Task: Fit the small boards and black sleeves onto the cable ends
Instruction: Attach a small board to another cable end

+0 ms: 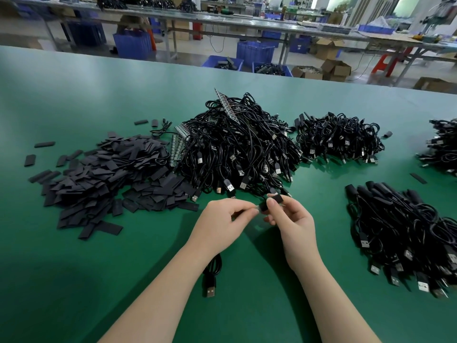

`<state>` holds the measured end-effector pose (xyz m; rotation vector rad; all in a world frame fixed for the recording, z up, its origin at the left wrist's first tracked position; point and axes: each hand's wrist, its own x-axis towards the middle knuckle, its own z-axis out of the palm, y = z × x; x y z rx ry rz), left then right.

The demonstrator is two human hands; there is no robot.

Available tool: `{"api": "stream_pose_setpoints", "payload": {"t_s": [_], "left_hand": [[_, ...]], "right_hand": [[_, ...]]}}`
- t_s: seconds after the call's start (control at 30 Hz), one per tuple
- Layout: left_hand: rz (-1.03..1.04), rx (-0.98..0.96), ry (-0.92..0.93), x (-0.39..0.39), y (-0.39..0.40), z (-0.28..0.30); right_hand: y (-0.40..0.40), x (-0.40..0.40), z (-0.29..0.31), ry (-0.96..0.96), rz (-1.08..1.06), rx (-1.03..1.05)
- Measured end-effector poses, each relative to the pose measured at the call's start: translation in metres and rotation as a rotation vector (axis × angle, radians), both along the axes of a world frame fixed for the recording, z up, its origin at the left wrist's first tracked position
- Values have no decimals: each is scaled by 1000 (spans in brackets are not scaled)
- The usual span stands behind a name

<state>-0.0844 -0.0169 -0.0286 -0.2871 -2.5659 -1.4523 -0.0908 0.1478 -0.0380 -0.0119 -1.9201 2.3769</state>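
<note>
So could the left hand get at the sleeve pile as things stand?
Probably yes: the pile of black sleeves lies open on the green table to the left hand's side, nothing between. But its fingers are pinching the piece held with the right hand.

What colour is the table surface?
Green, the table in the head view.

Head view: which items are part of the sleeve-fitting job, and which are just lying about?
In the job:
left hand
right hand
black sleeve pinched between them
sleeve pile
board strips
central cable heap
sleeved cable pile

Lying about:
blue crates
cardboard boxes
red stool
</note>
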Motion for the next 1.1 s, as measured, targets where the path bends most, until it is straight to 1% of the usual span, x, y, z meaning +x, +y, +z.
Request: {"api": "stream_pose_setpoints", "payload": {"t_s": [0.07, 0.2, 0.43, 0.57, 0.7, 0.83, 0.97, 1.03, 1.1], "left_hand": [[-4, -12, -15, 0, 0, 0], [7, 25, -46, 1, -2, 1], [23, 42, -8, -1, -2, -1], [0, 127, -14, 0, -2, 1], [-4, 152, -20, -2, -4, 1], [-33, 219, -51, -4, -6, 1], [-27, 192, 1, -3, -5, 1], [-22, 181, 47, -2, -4, 1], [-23, 182, 51, -2, -3, 1]], "right_hand": [[0, 0, 0, 16, 21, 29], [0, -1, -1, 9, -6, 12], [1, -2, -3, 2, -3, 30], [4, -2, -2, 15, 39, 39], [3, 0, 1, 20, 64, 43], [4, 1, 1, 28, 86, 60], [4, 1, 4, -9, 100, -4], [4, 0, 4, -34, 97, -78], [3, -2, 1, -48, 107, -158]]}}
